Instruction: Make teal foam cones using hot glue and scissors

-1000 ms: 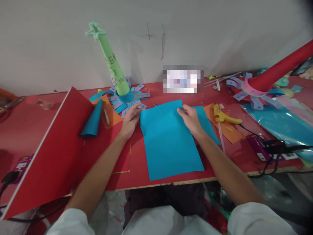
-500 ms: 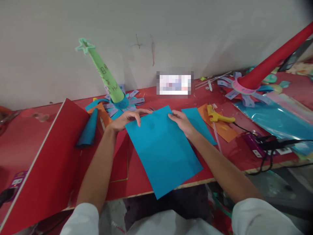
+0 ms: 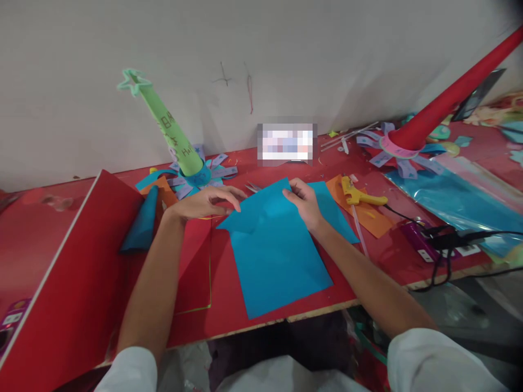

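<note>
A blue sheet of paper [image 3: 278, 256] lies at the front of the red table, its upper part raised and bent so that a corner juts out on the left. My right hand [image 3: 304, 204] pinches its upper right edge, thumb on top and fingers behind. By the upper left edge is my left hand [image 3: 206, 202], fingers loosely curved and apart, the fingertips at or just beside the paper. Another blue piece of paper [image 3: 333, 212] lies partly hidden behind the right hand. Scissors [image 3: 253, 188] show in part beyond the sheet.
A green paper cone [image 3: 175, 130] with a star stands back left; a red cone [image 3: 449, 98] leans back right. A yellow glue gun [image 3: 362, 195] lies on orange paper [image 3: 373, 220], its cord running to a purple power strip [image 3: 420, 239]. A red board [image 3: 77, 272] stands left, near a rolled blue cone [image 3: 141, 223].
The sheet's upper left has bent and its lower end has come to lie on the table. My left hand has drawn slightly left of the paper; the right keeps its pinch.
</note>
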Demonstrator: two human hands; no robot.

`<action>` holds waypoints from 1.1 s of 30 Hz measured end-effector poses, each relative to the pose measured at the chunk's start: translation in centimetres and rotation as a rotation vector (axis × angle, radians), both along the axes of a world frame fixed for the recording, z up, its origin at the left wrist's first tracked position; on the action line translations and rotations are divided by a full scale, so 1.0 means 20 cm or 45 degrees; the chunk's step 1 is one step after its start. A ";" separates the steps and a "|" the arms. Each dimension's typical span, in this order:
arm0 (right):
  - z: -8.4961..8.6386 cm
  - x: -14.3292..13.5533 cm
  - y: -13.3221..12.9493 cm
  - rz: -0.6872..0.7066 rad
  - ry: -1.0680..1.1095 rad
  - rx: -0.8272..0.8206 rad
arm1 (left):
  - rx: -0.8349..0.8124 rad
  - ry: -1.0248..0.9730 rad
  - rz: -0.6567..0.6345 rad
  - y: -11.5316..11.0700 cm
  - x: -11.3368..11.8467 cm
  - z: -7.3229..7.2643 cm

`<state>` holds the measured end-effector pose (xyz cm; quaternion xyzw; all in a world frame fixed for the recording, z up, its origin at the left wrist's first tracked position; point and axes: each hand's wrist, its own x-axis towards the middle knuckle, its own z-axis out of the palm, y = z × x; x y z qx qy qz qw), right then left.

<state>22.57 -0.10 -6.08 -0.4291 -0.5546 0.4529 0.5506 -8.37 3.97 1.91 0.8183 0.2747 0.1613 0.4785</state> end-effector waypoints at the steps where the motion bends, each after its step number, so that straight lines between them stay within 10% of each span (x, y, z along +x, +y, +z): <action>1: 0.00 0.00 0.00 0.000 0.019 -0.012 | 0.001 0.040 -0.017 0.00 0.00 0.01; 18: 0.00 0.05 -0.02 0.009 0.326 -0.308 | -0.135 -0.128 0.203 -0.04 -0.01 0.05; 23: 0.01 0.01 -0.05 0.264 0.303 -0.486 | -0.053 -0.233 0.350 -0.04 -0.02 0.04; 33: -0.01 -0.05 -0.08 0.384 0.217 -0.422 | 0.026 -0.436 -0.153 -0.07 0.10 0.11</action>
